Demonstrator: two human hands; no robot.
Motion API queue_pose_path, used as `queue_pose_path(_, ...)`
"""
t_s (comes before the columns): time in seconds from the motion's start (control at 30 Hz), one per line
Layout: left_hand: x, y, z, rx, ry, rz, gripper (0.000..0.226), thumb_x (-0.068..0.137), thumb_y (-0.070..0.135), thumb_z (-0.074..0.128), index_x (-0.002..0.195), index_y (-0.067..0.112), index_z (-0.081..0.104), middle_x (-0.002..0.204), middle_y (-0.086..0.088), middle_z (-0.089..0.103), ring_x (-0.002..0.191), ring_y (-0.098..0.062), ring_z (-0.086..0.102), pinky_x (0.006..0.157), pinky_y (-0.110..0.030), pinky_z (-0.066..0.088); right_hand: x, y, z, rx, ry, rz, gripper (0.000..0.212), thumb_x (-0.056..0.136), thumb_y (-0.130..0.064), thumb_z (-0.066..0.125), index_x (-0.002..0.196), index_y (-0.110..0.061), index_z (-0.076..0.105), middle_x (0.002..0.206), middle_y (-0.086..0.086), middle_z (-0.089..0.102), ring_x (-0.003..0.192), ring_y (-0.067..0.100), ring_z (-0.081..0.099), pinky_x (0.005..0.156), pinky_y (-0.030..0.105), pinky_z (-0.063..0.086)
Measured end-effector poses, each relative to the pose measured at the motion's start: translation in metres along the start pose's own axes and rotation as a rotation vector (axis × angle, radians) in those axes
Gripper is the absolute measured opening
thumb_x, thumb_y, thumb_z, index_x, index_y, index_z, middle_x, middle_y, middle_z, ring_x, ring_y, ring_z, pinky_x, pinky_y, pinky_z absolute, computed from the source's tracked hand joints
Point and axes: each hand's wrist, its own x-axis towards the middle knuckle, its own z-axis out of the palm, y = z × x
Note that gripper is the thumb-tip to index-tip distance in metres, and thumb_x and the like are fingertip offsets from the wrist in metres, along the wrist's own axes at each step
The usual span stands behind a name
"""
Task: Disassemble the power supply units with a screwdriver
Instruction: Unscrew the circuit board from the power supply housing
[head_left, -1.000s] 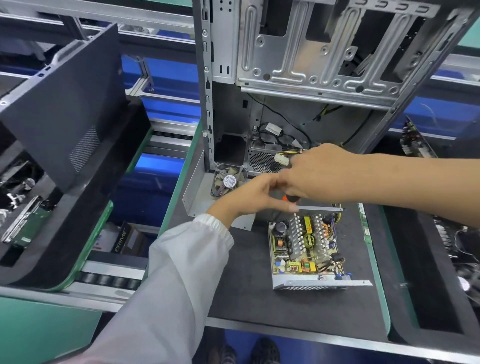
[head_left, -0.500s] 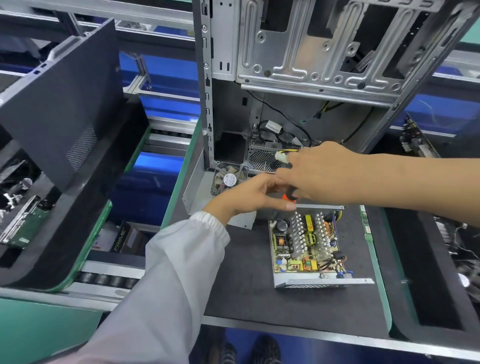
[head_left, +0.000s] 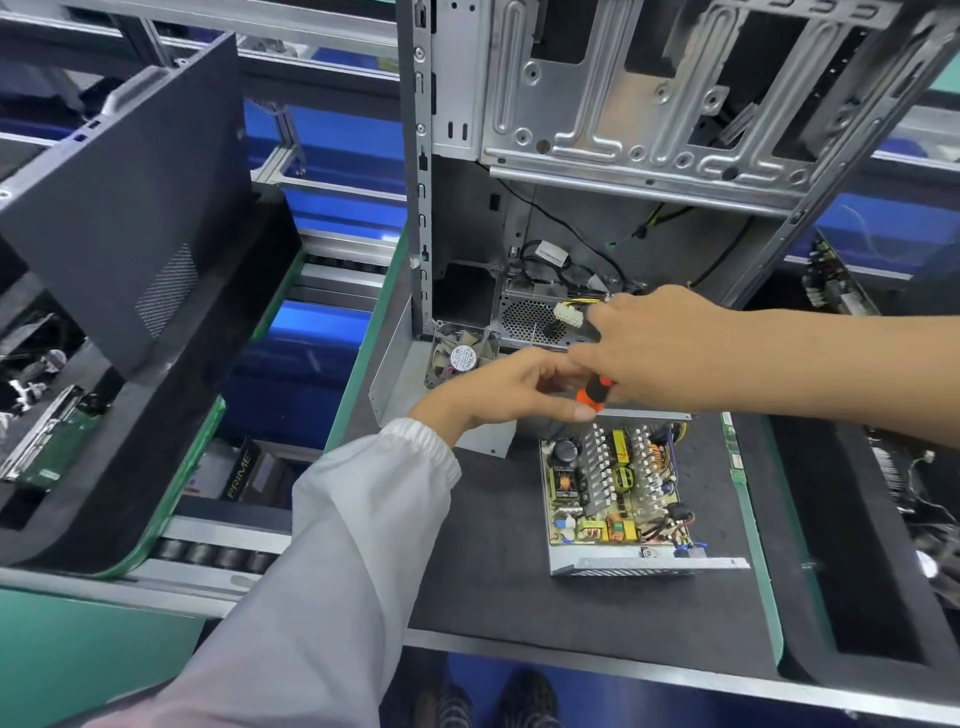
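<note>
An opened power supply unit lies on the dark mat, its circuit board with coils and heat sinks bare. Its removed metal cover and a small fan lie just behind it to the left. My right hand grips an orange-and-black screwdriver above the unit's far edge. My left hand, in a white sleeve, touches the screwdriver with straight fingers. The screwdriver's tip is hidden by the hands.
An upright metal computer case stands right behind the hands, with a second perforated unit and loose cables inside. A black side panel leans at the left. Green-edged trays flank the mat; one at right holds parts.
Both hands stay together at the unit's far edge, barely shifted. The screwdriver's orange handle shows more between them now.
</note>
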Motion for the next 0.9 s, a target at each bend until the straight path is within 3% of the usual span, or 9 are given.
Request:
queue_pose_path(0.13, -0.001, 0.002, -0.004, 0.037, 0.064, -0.018, 0.022, 0.085, -0.007, 0.067, 0.084, 0.015, 0.066, 0.069, 0.011, 0.069, 0.067, 0.006, 0.058, 0.068, -0.014, 0.046, -0.003, -0.011, 0.007, -0.014, -0.015, -0.032, 0.051, 0.084, -0.017, 0.061, 0.125, -0.023, 0.031, 0.120, 0.009, 0.035, 0.075, 0.020, 0.043, 0.045, 0.028, 0.019)
queue_pose_path(0.2, 0.001, 0.002, -0.001, 0.035, 0.072, -0.030, 0.014, 0.083, -0.006, 0.071, 0.089, 0.006, 0.070, 0.081, -0.009, 0.072, 0.077, -0.008, 0.062, 0.076, -0.024, 0.052, -0.003, -0.014, 0.005, -0.020, -0.015, 0.046, 0.053, 0.083, -0.016, 0.063, 0.126, -0.021, 0.033, 0.124, 0.012, 0.037, 0.065, 0.019, 0.043, 0.044, 0.028, 0.022)
queue_pose_path(0.3, 0.004, 0.003, 0.004, 0.091, 0.079, -0.049, 0.014, 0.080, -0.006, 0.074, 0.091, 0.002, 0.070, 0.078, -0.001, 0.062, 0.073, -0.004, 0.058, 0.075, -0.019, 0.046, -0.005, -0.008, -0.005, -0.042, -0.124, 0.117, 0.036, 0.091, -0.039, 0.059, 0.114, -0.014, 0.046, 0.110, 0.007, 0.055, 0.073, 0.021, 0.053, 0.052, 0.028, 0.032)
queue_pose_path(0.37, 0.008, 0.004, 0.008, 0.121, 0.089, -0.042, 0.020, 0.077, -0.007, 0.076, 0.095, -0.006, 0.065, 0.082, -0.008, 0.059, 0.076, -0.013, 0.058, 0.077, -0.030, 0.049, -0.003, -0.007, -0.007, -0.092, -0.215, 0.086, 0.040, 0.097, -0.052, 0.043, 0.099, -0.014, 0.055, 0.096, 0.000, 0.058, 0.078, 0.022, 0.053, 0.056, 0.027, 0.036)
queue_pose_path(0.5, 0.010, 0.004, 0.011, 0.110, 0.110, -0.070, 0.040, 0.075, -0.004, 0.079, 0.108, -0.004, 0.057, 0.108, -0.030, 0.061, 0.101, -0.039, 0.059, 0.096, -0.045, 0.049, 0.001, -0.010, -0.004, -0.108, -0.182, 0.081, 0.028, 0.100, -0.028, 0.045, 0.125, -0.020, 0.054, 0.106, 0.004, 0.052, 0.066, 0.017, 0.047, 0.053, 0.027, 0.033)
queue_pose_path(0.57, 0.006, 0.003, 0.006, 0.041, 0.136, -0.097, 0.047, 0.075, -0.006, 0.078, 0.113, -0.002, 0.052, 0.121, -0.026, 0.058, 0.114, -0.034, 0.059, 0.102, -0.042, 0.048, 0.000, -0.011, -0.002, -0.085, -0.070, 0.114, 0.034, 0.095, -0.021, 0.049, 0.129, -0.017, 0.045, 0.092, 0.003, 0.044, 0.053, 0.015, 0.031, 0.044, 0.027, 0.022)
queue_pose_path(0.63, -0.002, 0.001, -0.005, 0.031, 0.167, -0.102, 0.042, 0.078, -0.003, 0.076, 0.110, 0.009, 0.053, 0.121, -0.013, 0.060, 0.116, -0.022, 0.061, 0.105, -0.034, 0.047, -0.002, -0.009, 0.004, -0.057, 0.010, 0.128, 0.042, 0.091, -0.017, 0.051, 0.128, -0.018, 0.029, 0.078, -0.001, 0.037, 0.055, 0.016, 0.036, 0.043, 0.028, 0.019)
queue_pose_path(0.77, -0.022, -0.002, -0.025, 0.053, 0.343, -0.063, 0.022, 0.088, -0.006, 0.064, 0.110, -0.002, 0.062, 0.110, -0.007, 0.067, 0.102, -0.010, 0.066, 0.088, -0.020, 0.051, -0.013, 0.005, 0.015, -0.044, 0.070, 0.106, 0.030, 0.086, -0.011, 0.050, 0.102, -0.019, 0.027, 0.075, -0.004, 0.039, 0.071, 0.021, 0.053, 0.043, 0.028, 0.020)
queue_pose_path(0.9, -0.035, -0.004, -0.025, 0.111, 0.467, -0.103, 0.014, 0.091, -0.006, 0.060, 0.098, 0.000, 0.070, 0.090, 0.000, 0.068, 0.079, -0.009, 0.061, 0.073, -0.024, 0.053, -0.027, 0.022, 0.018, 0.116, 0.107, 0.149, 0.034, 0.090, -0.031, 0.055, 0.094, -0.027, 0.021, 0.088, -0.006, 0.055, 0.078, 0.022, 0.060, 0.049, 0.027, 0.032)
